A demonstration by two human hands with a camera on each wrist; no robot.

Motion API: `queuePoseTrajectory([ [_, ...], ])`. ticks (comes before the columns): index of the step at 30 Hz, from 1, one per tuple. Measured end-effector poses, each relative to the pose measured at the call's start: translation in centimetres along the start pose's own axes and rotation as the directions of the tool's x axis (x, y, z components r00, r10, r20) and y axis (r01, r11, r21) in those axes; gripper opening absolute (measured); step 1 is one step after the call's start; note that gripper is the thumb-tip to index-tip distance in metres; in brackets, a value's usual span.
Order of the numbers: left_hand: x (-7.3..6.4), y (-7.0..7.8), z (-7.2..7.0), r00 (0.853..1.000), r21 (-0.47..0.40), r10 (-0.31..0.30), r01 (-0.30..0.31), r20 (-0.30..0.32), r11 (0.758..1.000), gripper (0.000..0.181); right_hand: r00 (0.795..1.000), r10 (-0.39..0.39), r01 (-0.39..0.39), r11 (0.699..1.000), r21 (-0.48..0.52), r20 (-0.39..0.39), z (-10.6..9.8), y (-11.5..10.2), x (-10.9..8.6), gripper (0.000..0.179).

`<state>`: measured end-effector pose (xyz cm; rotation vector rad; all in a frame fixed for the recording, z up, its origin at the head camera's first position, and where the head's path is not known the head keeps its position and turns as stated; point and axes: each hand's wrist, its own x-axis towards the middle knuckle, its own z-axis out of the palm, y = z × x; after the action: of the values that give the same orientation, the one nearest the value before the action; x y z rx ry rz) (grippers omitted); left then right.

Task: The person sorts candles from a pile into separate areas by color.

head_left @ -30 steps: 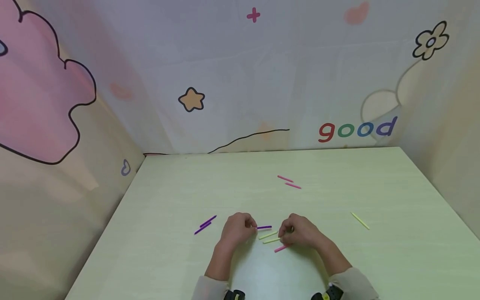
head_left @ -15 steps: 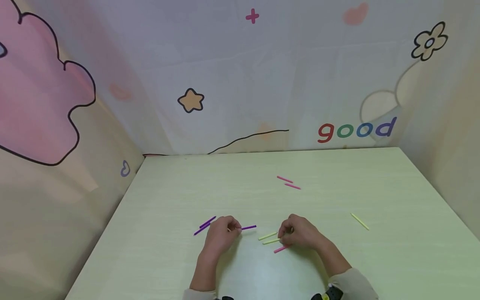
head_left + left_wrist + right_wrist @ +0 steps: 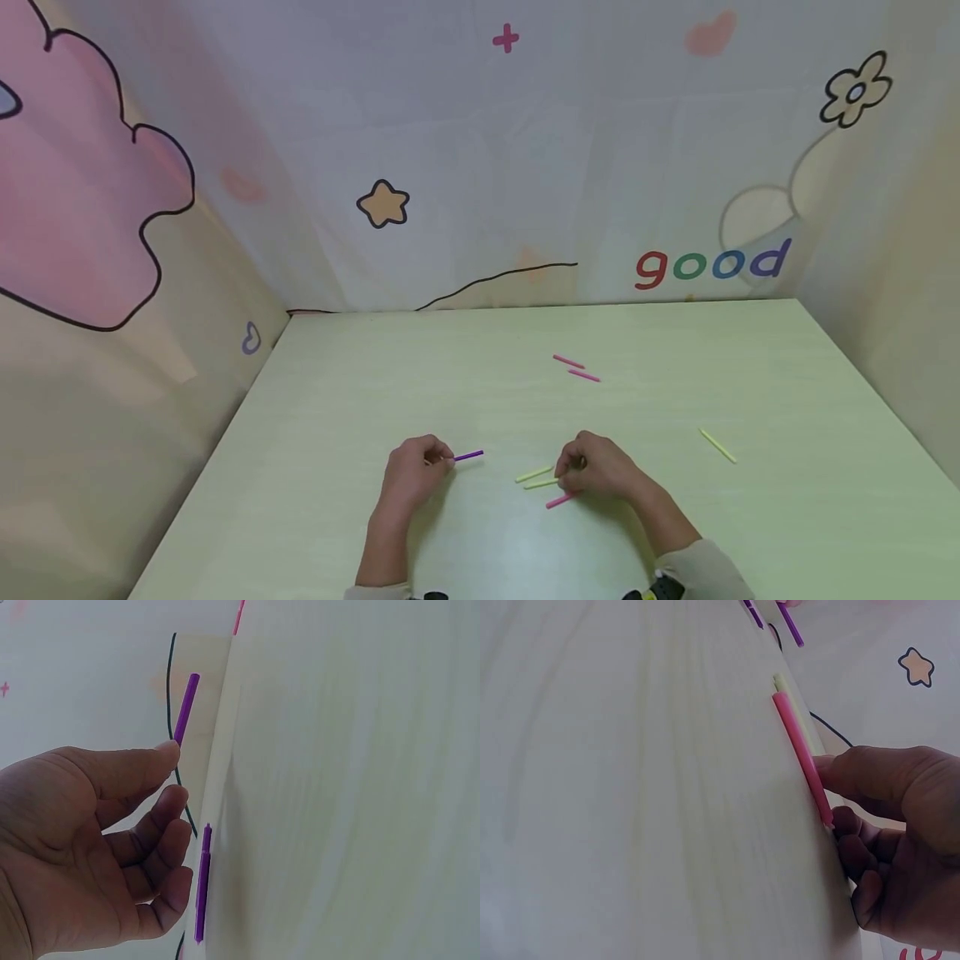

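Observation:
A short purple stick (image 3: 469, 456) is pinched between thumb and fingertips of my left hand (image 3: 412, 475), raised off the table in the left wrist view. Two more purple sticks (image 3: 202, 885) lie below that hand; it hides them in the head view. My right hand (image 3: 600, 464) is low at the table, its fingertips pinching the right end of a yellow-green stick (image 3: 540, 483). Another yellow-green stick (image 3: 532, 474) lies just behind it. A pink stick (image 3: 802, 757) rests in front, its right end under the right hand in the head view; the thumb is close beside it.
Two pink sticks (image 3: 576, 369) lie farther back on the pale table (image 3: 360, 375). A single yellow-green stick (image 3: 717, 446) is off to the right. A printed cloth backdrop (image 3: 480, 167) rises behind the table's far edge.
My left hand has moved left, carrying the purple stick away from the yellow-green ones and covering the two purple sticks. My right hand has stayed in place.

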<state>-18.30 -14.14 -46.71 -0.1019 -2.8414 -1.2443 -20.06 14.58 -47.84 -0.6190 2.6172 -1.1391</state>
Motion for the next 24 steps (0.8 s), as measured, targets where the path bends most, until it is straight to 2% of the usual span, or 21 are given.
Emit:
queuePoseTrajectory([
  [2, -0.1, -0.2, -0.2, 1.000, -0.010, -0.003, 0.003, -0.013, 1.000, 0.005, 1.000, 0.007, -0.007, 1.000, 0.002, -0.001, 0.0, 0.0, 0.0, 0.010],
  [10, -0.3, -1.2, -1.1, 0.996, -0.018, -0.087, 0.087, -0.032, 0.996, 0.002, 0.998, 0.068, -0.068, 0.998, 0.002, -0.014, -0.1, -0.3, -0.2, 0.010],
  [24, -0.5, -2.2, -2.4, 0.980, -0.022, -0.187, 0.186, -0.064, 0.982, 0.004, 0.990, 0.124, -0.124, 0.992, -0.006, -0.074, -0.7, -0.1, -0.7, 0.011],
])
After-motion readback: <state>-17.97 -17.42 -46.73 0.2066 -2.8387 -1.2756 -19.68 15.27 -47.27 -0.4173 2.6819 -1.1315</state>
